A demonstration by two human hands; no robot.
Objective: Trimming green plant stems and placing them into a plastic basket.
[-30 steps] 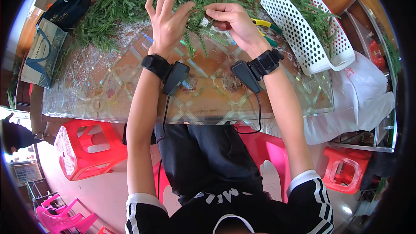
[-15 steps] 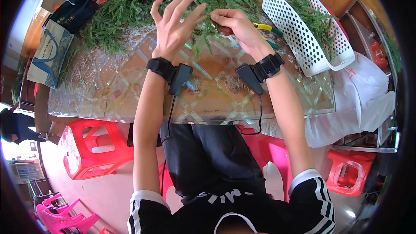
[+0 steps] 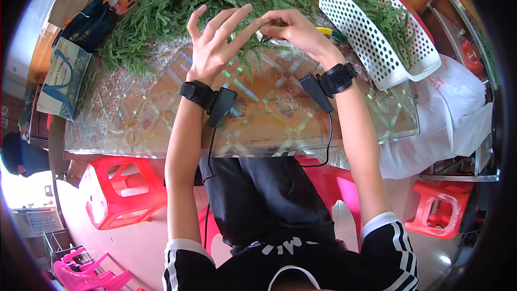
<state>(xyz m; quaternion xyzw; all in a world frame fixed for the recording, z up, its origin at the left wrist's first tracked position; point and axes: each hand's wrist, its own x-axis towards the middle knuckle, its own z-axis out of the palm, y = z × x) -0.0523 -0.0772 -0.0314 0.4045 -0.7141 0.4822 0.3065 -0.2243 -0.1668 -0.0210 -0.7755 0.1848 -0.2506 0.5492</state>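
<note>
Over the far half of the table, my left hand (image 3: 215, 43) is raised with its fingers spread. Its index fingertip meets the fingertips of my right hand (image 3: 301, 33), whose fingers curl toward the thumb. Whatever lies between those fingertips is too small or hidden to make out. Behind both hands spreads a big heap of green artificial sprigs (image 3: 177, 5), dusted with white flecks at its near edge. A tool with a yellow and green handle (image 3: 329, 32) lies just right of my right hand, partly covered by it.
A white perforated basket (image 3: 358, 37) with green sprigs (image 3: 385, 19) stands at the right. White plastic bags (image 3: 458, 97) bulge beside the table (image 3: 161, 129). Paper bags (image 3: 63, 78) and a dark bag (image 3: 91, 24) sit at the left. Red stools (image 3: 121, 191) stand below.
My right hand has turned and its fingers have shifted slightly left, against my left index fingertip. The dark red thing seen under its fingers before no longer shows. The view has shifted slightly.
</note>
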